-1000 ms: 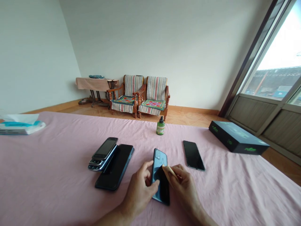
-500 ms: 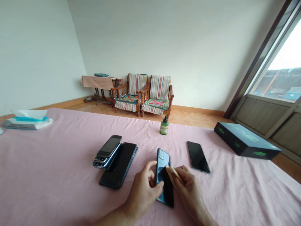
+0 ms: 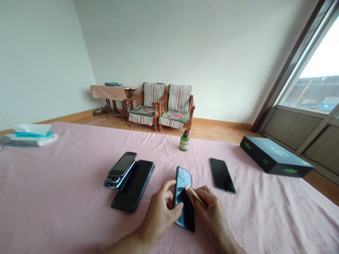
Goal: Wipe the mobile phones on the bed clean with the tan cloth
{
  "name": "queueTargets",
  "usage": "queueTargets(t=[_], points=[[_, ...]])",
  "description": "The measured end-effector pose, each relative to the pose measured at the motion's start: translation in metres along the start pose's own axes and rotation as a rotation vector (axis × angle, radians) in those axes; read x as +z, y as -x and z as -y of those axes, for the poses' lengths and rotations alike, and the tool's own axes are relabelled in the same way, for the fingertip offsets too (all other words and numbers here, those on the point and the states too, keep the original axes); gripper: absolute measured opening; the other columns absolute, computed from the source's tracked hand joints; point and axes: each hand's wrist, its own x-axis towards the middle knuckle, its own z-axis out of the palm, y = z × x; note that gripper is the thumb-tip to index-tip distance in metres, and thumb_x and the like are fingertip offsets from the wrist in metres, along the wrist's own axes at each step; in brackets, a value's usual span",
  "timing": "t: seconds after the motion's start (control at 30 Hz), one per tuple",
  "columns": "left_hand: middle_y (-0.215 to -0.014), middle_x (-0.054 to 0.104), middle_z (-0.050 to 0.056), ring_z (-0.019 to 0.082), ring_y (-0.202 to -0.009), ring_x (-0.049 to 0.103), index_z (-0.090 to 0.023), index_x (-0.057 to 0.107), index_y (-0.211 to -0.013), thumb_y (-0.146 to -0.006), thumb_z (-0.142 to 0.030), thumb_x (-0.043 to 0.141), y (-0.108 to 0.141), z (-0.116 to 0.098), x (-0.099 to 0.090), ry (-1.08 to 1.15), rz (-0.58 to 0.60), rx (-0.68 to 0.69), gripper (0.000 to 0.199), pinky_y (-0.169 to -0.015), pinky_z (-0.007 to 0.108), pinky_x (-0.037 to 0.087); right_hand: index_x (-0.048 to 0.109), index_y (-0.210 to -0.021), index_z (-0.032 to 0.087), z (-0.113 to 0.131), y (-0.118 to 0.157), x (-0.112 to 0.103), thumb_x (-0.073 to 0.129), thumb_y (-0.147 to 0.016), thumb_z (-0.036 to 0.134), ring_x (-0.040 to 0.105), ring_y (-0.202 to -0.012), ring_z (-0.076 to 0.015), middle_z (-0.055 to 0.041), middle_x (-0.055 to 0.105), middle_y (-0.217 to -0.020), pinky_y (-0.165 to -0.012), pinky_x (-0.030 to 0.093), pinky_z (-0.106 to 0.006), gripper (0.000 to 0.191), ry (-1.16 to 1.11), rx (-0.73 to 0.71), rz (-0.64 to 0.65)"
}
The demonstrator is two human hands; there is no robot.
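Note:
A smartphone (image 3: 184,204) with a shiny blue back lies back side up on the pink cloth, its camera block at the far end. My left hand (image 3: 164,206) grips its left edge, thumb resting on the back and fingers along the side. Between the fingers of my right hand (image 3: 210,208) is a folded cream-coloured cloth (image 3: 191,192), pressed against the phone's right side. What the far side of the cloth touches is hidden. Left of my hands, a black phone (image 3: 135,185) lies beside a small stack of older phones (image 3: 122,165). Another black phone (image 3: 222,175) lies to the right.
Beyond the phones stands a green spray bottle (image 3: 184,141). A dark box with green print (image 3: 275,157) sits at the right, a tissue pack (image 3: 29,137) at the far left. Two wooden armchairs (image 3: 176,102) and a covered side table (image 3: 108,92) are by the wall.
The cloth in my right hand has shifted slightly on the back of the phone. My left hand keeps its hold. The whole view has moved a little.

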Motion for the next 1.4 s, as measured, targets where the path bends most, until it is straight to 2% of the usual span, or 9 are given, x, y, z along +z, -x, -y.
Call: queueTargets(t=[0.67,1.4], points=[[-0.058,0.049,-0.008,0.011,-0.054,0.049,-0.014,0.048,-0.118,-0.073,-0.015,0.057,0.0001,0.0001,-0.0001,0.003,0.001,0.003,0.046,-0.053,0.021,0.039,0.074,-0.087,0.019,-0.0008,0.0007,0.0007,0.055,-0.088,0.038,0.052,-0.070,-0.0163,-0.0026,0.053,-0.074,-0.059,0.040,-0.024,0.027,-0.014,-0.002,0.011],[-0.060,0.051,-0.007,0.012,-0.056,0.052,-0.014,0.048,-0.119,-0.073,-0.016,0.057,0.0000,0.0019,0.0000,0.010,-0.001,-0.010,0.046,-0.054,0.022,0.040,0.073,-0.086,0.018,0.0006,-0.0013,0.0004,0.055,-0.087,0.041,0.052,-0.069,-0.0165,-0.0027,0.052,-0.073,-0.059,0.039,-0.025,0.030,0.017,0.001,-0.010]])
